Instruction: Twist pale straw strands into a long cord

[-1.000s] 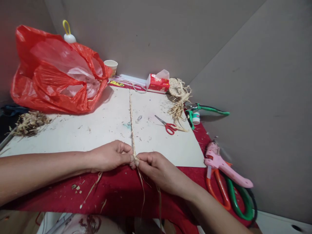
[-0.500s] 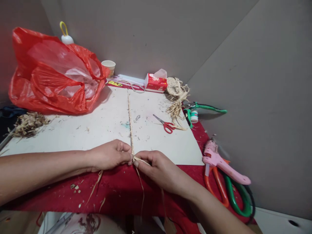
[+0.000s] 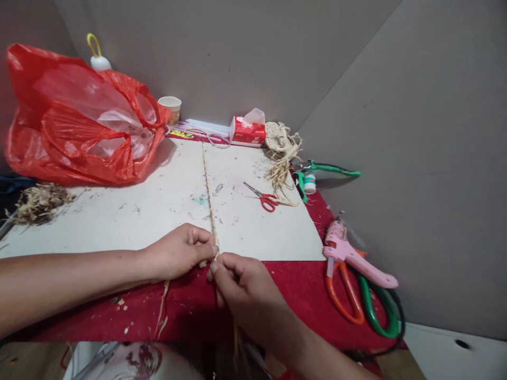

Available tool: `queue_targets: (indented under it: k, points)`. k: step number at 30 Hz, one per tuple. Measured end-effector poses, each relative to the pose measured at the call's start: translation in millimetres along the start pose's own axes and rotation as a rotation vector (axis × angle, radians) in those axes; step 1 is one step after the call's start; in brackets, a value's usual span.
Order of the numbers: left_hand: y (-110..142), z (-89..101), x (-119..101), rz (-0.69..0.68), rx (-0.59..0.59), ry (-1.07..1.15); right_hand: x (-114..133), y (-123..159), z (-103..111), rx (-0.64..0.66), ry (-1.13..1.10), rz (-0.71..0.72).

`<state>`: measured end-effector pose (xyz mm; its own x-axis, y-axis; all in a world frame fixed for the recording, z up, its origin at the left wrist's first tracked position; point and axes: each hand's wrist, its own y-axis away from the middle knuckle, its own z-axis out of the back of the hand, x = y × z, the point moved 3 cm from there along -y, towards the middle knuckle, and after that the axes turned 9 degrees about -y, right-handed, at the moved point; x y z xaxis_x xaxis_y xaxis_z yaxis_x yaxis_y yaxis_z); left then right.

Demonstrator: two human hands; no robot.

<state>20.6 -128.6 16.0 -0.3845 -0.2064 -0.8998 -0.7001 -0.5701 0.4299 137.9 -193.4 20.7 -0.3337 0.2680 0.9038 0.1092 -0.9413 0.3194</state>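
Note:
A long thin straw braid point(image 3: 208, 195) runs straight down the middle of the white board point(image 3: 119, 216) toward me. My left hand point(image 3: 178, 252) pinches the braid's near end at the board's front edge. Just below it, my right hand point(image 3: 241, 290) is closed on the loose straw strands point(image 3: 236, 338) that hang from the braid over the red cloth point(image 3: 190, 311). The two hands almost touch at the fingertips. Another loose strand point(image 3: 161, 311) trails down from under my left hand.
A red plastic bag point(image 3: 79, 121) fills the back left. Straw scraps point(image 3: 37, 200) lie at the left edge. Red scissors point(image 3: 263, 198), a straw bundle point(image 3: 282, 158), a tissue pack point(image 3: 246, 132), a paper cup point(image 3: 170, 108), green pliers point(image 3: 325, 171) and a pink glue gun point(image 3: 356, 261) are on the right.
My right hand has turned and shifted left, closing its fingers round the strands right below the left hand's pinch. The left hand has stayed in place. The view has drifted slightly.

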Motion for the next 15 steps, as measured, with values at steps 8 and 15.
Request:
queue_targets:
  k: [8, 15]
  points:
    - [1.4, -8.2, -4.3, 0.065, -0.08, 0.13, -5.8, 21.5, -16.3, -0.234, 0.839, 0.387]
    - [-0.8, -20.0, 3.6, 0.107, -0.012, 0.351, -12.5, 22.7, -19.2, -0.141, 1.155, 0.394]
